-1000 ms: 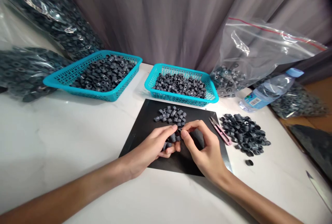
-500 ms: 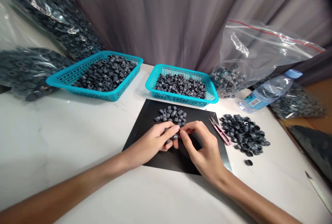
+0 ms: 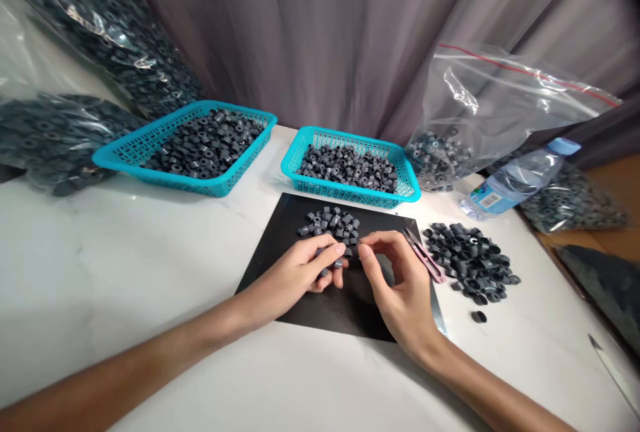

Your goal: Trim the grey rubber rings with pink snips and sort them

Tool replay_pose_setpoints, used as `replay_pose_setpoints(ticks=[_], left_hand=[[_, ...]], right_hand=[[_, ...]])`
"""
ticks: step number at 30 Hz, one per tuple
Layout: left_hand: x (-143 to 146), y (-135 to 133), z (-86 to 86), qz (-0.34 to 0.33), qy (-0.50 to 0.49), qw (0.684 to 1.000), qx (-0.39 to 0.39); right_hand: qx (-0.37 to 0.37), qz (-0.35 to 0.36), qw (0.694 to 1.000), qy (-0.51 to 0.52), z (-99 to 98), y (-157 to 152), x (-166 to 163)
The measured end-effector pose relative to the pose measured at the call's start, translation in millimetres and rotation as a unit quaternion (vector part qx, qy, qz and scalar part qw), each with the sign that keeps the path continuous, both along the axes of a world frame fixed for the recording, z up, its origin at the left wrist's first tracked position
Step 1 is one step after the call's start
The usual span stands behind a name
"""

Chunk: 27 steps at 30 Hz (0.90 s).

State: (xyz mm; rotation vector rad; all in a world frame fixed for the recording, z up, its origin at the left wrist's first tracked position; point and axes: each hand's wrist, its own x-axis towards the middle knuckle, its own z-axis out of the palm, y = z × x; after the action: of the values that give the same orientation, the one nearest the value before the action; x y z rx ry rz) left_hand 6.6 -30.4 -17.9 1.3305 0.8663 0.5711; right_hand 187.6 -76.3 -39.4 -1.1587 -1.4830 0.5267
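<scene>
My left hand (image 3: 317,262) is closed round a few small dark-grey ring-shaped pieces (image 3: 338,263) above a black mat (image 3: 320,309). Parts of those pieces are hidden by its fingers. Just to the right, my right hand (image 3: 395,272) has thumb and forefinger pinched together; whatever is between the tips is too small to make out. A heap of grey pieces (image 3: 327,220) lies on the mat beyond my left hand. Pink-handled thread snips (image 3: 425,257) rest at the mat's right edge, close by my right hand.
Two turquoise baskets, left (image 3: 220,187) and middle (image 3: 350,199), hold many grey pieces. Right of the mat is another pile (image 3: 473,262). A water bottle (image 3: 520,182) leans beside a zip bag (image 3: 480,105). Filled plastic bags (image 3: 65,139) stand at left. A pointed blade (image 3: 613,369) lies far right.
My right hand has drawn a little to the right, away from my left, leaving a gap between their fingertips. My left hand keeps its hold on the grey pieces.
</scene>
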Motion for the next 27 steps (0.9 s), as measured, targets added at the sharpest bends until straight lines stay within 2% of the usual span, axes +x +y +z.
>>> replay_pose_setpoints(ticks=[3,7,10,14,20,24,27], left_hand=[[1,-2,1.3,0.005,0.003,1.0,-0.012],[4,-8,4.0,0.028,-0.013,0.997,-0.073],[5,-12,5.9,0.087,-0.013,0.987,-0.132],[5,-14,7.2,0.135,-0.031,0.976,-0.169],[5,-12,9.8,0.085,-0.08,0.98,-0.164],[5,-12,10.6,0.07,-0.064,0.983,-0.158],[6,-13,10.9,0.069,-0.065,0.982,-0.164]], right_hand=[[0.06,0.02,0.998,0.002,-0.9,-3,-1],[0.138,0.125,0.977,-0.103,6.1,-6,-4],[0.16,0.124,0.968,-0.148,10.7,-5,-4],[0.128,0.096,0.974,-0.159,11.2,-4,-3],[0.054,0.033,0.991,-0.119,7.4,-2,-2],[-0.033,0.04,0.997,-0.063,2.3,3,0],[-0.053,0.037,0.997,-0.039,0.4,4,1]])
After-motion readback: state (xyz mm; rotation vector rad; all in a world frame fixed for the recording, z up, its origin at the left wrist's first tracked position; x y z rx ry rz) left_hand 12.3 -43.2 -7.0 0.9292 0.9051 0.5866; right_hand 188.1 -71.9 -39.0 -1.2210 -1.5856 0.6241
